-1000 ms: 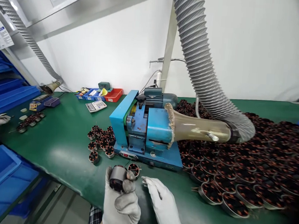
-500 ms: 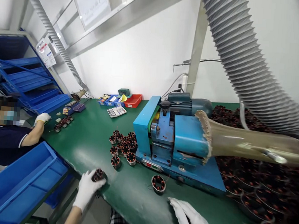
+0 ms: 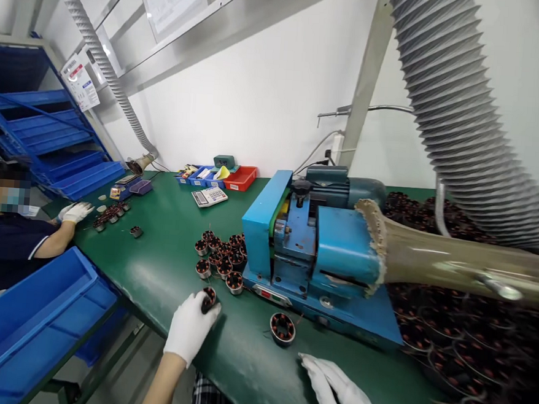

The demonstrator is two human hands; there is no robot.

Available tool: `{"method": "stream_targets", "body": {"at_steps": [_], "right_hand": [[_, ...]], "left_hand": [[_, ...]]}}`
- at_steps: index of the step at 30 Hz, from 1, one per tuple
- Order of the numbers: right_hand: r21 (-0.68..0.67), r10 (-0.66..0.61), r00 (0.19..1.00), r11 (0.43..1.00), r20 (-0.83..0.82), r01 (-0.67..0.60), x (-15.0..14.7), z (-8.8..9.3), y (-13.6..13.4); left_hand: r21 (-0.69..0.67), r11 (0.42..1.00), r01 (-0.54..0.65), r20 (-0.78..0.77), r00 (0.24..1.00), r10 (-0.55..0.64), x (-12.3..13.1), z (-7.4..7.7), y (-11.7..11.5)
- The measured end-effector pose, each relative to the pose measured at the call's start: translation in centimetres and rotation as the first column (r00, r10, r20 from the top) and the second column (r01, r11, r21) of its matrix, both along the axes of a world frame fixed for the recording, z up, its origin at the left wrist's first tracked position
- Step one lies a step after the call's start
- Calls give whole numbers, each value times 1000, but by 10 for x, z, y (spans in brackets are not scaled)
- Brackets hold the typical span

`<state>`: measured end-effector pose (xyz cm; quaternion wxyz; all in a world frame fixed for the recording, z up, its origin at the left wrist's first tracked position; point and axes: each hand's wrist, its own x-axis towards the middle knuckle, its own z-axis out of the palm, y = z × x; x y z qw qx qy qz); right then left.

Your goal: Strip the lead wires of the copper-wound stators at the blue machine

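My white-gloved left hand (image 3: 191, 327) is closed round a motor stator (image 3: 208, 299), a metal ring with copper windings, at the front of a cluster on the green bench. Several more stators (image 3: 223, 266) stand just beyond it, against the blue belt machine (image 3: 289, 246). Further right, a single stator (image 3: 283, 329) sits on the bench in front of that machine. My right hand (image 3: 337, 388), gloved too, hovers or rests close to it on the near side, holding nothing, with the fingers stretched and the thumb apart.
Heaped stators (image 3: 462, 345) fill the bench's right end below a grey ribbed hose (image 3: 465, 105). At left, a co-worker's gloved hands (image 3: 77, 212) are beside a row of stators (image 3: 110, 215); a lone stator (image 3: 136, 231) stands nearby. A blue bin (image 3: 34, 327) is at lower left.
My left hand has moved right and forward, from an outer stator at the bench edge to the cluster's front stator. A lone stator now stands nearer the co-worker. My right hand barely shifts.
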<state>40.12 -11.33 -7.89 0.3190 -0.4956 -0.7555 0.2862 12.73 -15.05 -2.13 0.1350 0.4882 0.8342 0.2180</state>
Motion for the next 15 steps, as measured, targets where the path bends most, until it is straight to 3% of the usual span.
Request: {"method": "stream_targets", "body": {"at_steps": [2,4,6,8,10,12,15], "right_hand": [[55,21,1000,998,18,-22,-2,2,-9],[163,44,997,985,61,-54,-3,2,-21],[312,37,990,947,133,-77,-3,3,-33],[413,12,975,905,223,-105,-2,7,-39],[407,12,951,902,308,-143,1,15,-39],[318,58,921,929,385,-192,4,26,-33],[186,129,887,955,444,-232,10,46,-26]], "left_hand": [[-27,996,79,58,995,-78,25,-4,-9],[-35,965,260,175,952,-250,51,-8,-17],[18,896,445,310,849,-428,75,-9,-22],[109,858,501,419,760,-497,92,-8,-24],[173,897,406,531,729,-432,96,-7,-25],[214,952,217,651,696,-305,89,-6,-27],[331,943,-31,790,556,-259,78,-10,-32]]}}
